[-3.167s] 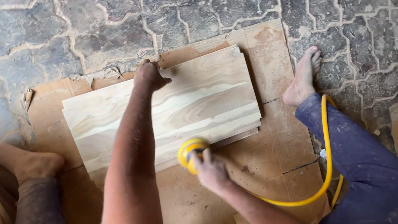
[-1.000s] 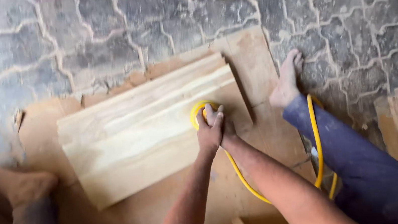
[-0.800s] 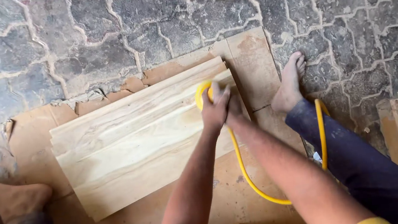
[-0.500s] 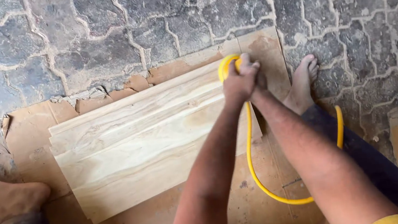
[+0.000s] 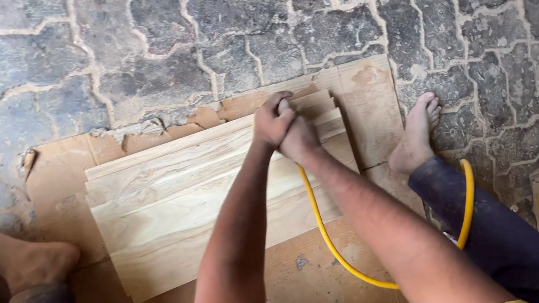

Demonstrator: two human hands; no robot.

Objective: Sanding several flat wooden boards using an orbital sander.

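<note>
Nearest me, the yellow hose (image 5: 336,246) looped off the boards, across the cardboard sheet (image 5: 299,285) and behind my right leg (image 5: 499,240). I judged that the likeliest trouble: if the leg shifted, the loop could catch and jerk the tool sideways.

Further out, my left hand (image 5: 270,120) and right hand (image 5: 300,139) were clenched together, one against the other, over whatever the hose fed. The tool itself was hidden under my fingers, so I could not tell exactly how each hand gripped it. They sat near the far right corner of the stacked wooden boards (image 5: 180,203), close to the edge. Pressing down there, I thought the tool could run off the corner and dig into the cardboard or round the edge of the top board.

The boards lay loosely fanned, not clamped, each offset from the next. A hard push could have slid the top one across the others.

My right foot (image 5: 415,137) rested bare just beside the board ends, and my left foot (image 5: 19,261) lay at the near left; a slip toward either could have hurt.

Beyond, the paving stones (image 5: 254,30) were uneven, so the cardboard might have rocked.
</note>
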